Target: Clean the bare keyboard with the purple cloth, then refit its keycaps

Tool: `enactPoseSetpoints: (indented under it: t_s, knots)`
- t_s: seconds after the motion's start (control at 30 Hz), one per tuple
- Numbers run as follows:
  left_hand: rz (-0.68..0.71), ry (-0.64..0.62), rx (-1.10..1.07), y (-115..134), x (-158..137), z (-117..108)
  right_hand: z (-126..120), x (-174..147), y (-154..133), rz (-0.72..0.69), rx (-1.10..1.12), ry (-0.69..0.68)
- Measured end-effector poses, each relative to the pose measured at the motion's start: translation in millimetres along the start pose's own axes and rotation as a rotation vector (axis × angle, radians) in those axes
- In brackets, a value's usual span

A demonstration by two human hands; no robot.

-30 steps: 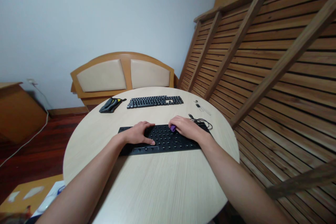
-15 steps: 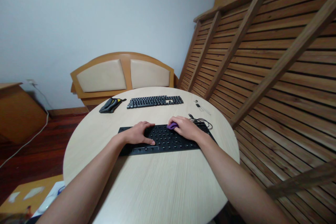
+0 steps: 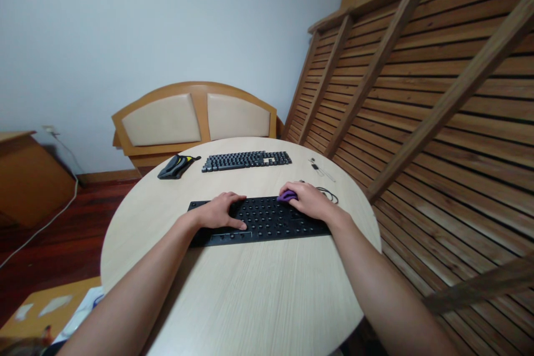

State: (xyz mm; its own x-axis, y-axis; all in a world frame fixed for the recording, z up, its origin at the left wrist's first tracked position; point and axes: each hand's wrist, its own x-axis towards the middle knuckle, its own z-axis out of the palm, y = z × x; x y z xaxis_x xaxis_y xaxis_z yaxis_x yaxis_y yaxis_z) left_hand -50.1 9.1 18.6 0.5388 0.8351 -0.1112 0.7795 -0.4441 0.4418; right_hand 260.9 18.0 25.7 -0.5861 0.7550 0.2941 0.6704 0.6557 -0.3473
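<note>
A black keyboard base (image 3: 267, 223) with its keycaps off lies flat across the round table (image 3: 250, 295). My left hand (image 3: 219, 212) rests on its left part, thumb and fingers spread apart. In my right hand (image 3: 307, 200) is a bunched purple cloth (image 3: 287, 196), pressed against the upper right part of the base. The fingers curl round the cloth and hide some of it. Behind the right hand a black cable (image 3: 329, 193) loops on the table, partly covered.
Farther back lie keycaps set out in keyboard order (image 3: 246, 161). A dark pouch with yellow trim (image 3: 177, 167) is at the back left. A small wire tool (image 3: 319, 169) lies at the right. Wooden slats (image 3: 396, 117) lean beside the table's right edge.
My right hand has slid to the right along the keyboard base with the purple cloth, covering more of the cable. My left hand has stayed where it was.
</note>
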Motion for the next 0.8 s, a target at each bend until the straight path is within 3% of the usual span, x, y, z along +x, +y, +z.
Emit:
enactPoseSetpoints:
  t_s: [0.13,0.27,0.53,0.8]
  knots:
    - [0.013,0.001,0.005,0.4,-0.2,-0.7,-2.1,-0.2,-1.9,0.032,-0.027,-0.072]
    - [0.012,-0.003,-0.002,1.7,-0.8,-1.3,-6.2,-2.7,-2.8,0.078,-0.045,-0.033]
    - [0.018,0.003,-0.004,1.7,-0.8,-0.7,-3.1,-1.1,-16.7,0.001,0.026,-0.067]
    - [0.004,0.001,0.000,2.2,-0.7,-0.4,1.9,1.8,-16.9,-0.023,-0.043,-0.116]
